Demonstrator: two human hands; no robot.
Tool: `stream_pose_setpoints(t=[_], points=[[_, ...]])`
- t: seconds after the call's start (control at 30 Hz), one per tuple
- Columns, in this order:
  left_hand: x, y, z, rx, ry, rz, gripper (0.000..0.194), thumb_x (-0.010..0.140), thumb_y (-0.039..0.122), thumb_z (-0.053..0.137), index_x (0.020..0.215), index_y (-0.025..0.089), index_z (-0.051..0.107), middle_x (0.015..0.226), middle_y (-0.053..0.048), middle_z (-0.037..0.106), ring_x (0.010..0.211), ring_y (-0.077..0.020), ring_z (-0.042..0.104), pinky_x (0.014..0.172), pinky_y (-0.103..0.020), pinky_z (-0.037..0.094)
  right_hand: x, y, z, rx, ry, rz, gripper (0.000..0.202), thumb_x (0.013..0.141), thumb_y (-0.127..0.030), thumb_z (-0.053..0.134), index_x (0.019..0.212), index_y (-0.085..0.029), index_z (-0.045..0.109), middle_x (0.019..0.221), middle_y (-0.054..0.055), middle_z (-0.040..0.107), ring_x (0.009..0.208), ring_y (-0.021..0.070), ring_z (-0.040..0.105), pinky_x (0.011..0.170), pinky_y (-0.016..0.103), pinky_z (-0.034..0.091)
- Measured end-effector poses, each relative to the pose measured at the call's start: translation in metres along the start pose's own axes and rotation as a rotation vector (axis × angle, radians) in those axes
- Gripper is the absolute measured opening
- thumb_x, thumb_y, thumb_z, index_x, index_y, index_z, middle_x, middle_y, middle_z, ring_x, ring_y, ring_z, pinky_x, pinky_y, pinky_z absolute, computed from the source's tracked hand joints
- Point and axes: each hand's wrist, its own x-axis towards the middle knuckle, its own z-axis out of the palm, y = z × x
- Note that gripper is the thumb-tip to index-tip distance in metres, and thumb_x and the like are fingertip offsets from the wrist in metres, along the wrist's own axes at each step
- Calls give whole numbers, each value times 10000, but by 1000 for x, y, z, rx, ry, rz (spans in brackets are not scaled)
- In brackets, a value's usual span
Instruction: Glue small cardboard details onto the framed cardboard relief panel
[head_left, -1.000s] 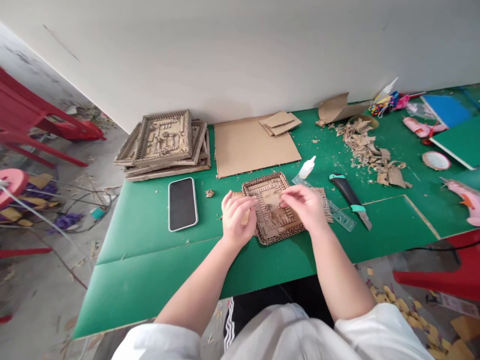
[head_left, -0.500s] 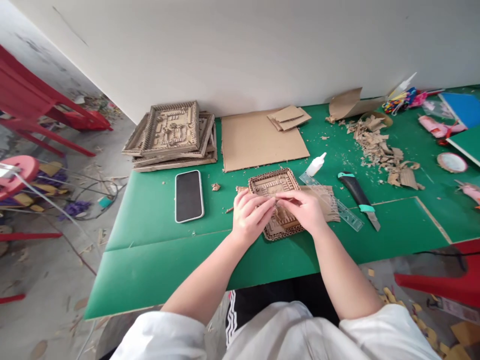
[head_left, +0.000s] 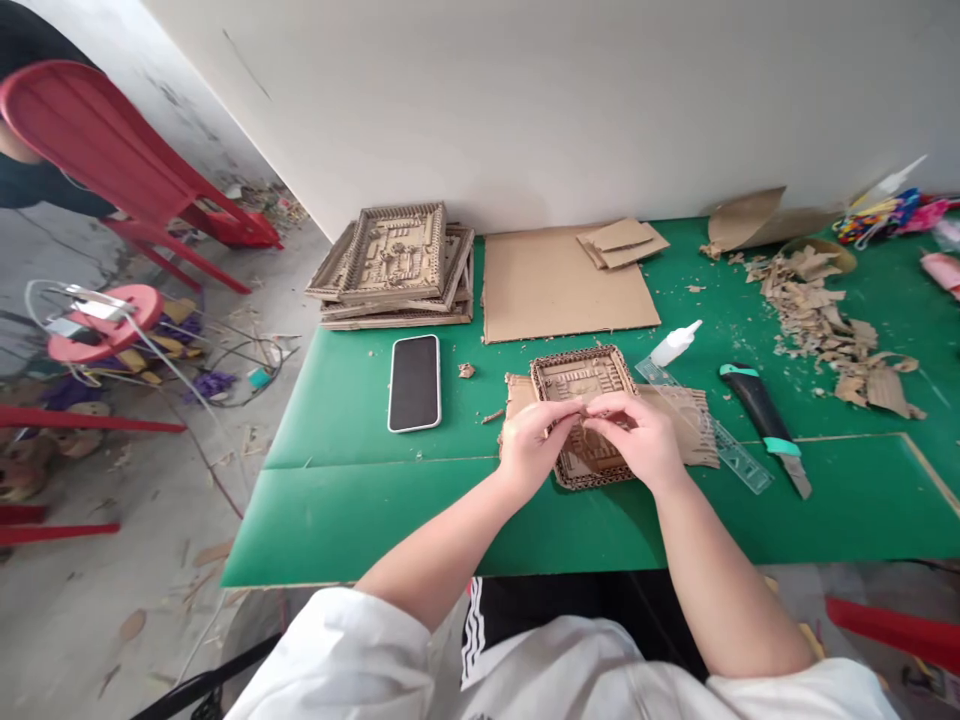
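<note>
My left hand [head_left: 529, 445] and my right hand [head_left: 637, 435] meet fingertip to fingertip above a small cardboard tray [head_left: 592, 480] with a corrugated rim and raised strips inside. Both are closed in a pinch on a tiny brown cardboard piece [head_left: 583, 413], mostly hidden by the fingers. Under the tray lies a corrugated cardboard sheet [head_left: 686, 425], sticking out on both sides. A clear plastic ruler [head_left: 739, 455] rests across its right end, close to a white glue bottle [head_left: 673, 345]. Farther right is a black and teal utility knife [head_left: 761, 415] with its blade out.
A phone [head_left: 415, 383] lies left of my hands. Behind it stand stacked cardboard trays [head_left: 397, 255]; beside them is a flat cardboard sheet [head_left: 555, 290] with smaller pieces on it. Torn cardboard scraps [head_left: 825, 310] are heaped at right. A red chair [head_left: 127, 150] stands left of the green table [head_left: 360, 520].
The view has swung left, so everything on the table appears shifted right. My left fingers have drawn closer together, and both hands still pinch over the tray.
</note>
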Motion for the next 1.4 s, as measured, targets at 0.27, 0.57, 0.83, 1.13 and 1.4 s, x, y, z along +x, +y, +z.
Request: stream_pose_setpoints(t=[0.27,0.57,0.83,1.13,1.4], points=[[0,4,-1,-378,-108,-396,157,807,267,636,925,203,719,947,-51,747,865,-192,713,809,-310,585,0,0,2,-57,9,-143,29,779,-228,669,800,-241,652,898,39,649,808,151,643,635,281,586],[6,0,1,-713,-69,-738,287,603,354,810,734,158,645,610,12,697,565,-112,660,584,-212,537,-3,3,3,-25,-47,-88,133,781,-287,677,912,-289,701,952,34,645,862,166,640,665,303,605],[6,-4,1,-744,-106,-746,362,578,473,804,749,170,703,700,-28,722,599,-124,655,616,-254,543,0,-7,-1,87,-18,-8,161,741,-394,706,827,-257,703,859,31,652,794,156,634,643,285,581],[6,-3,2,-685,-111,-698,335,565,432,821,694,170,655,661,-1,689,579,-106,617,587,-238,516,-1,-4,3,189,-14,76,258,657,-469,755,738,-231,699,768,23,666,709,145,632,609,274,556],[8,2,-2,-625,-155,-622,305,622,429,791,701,172,647,617,0,674,568,-122,628,565,-248,522,-1,-5,4,193,-31,141,288,644,-473,763,629,-207,654,652,-2,630,613,119,584,545,239,479]])
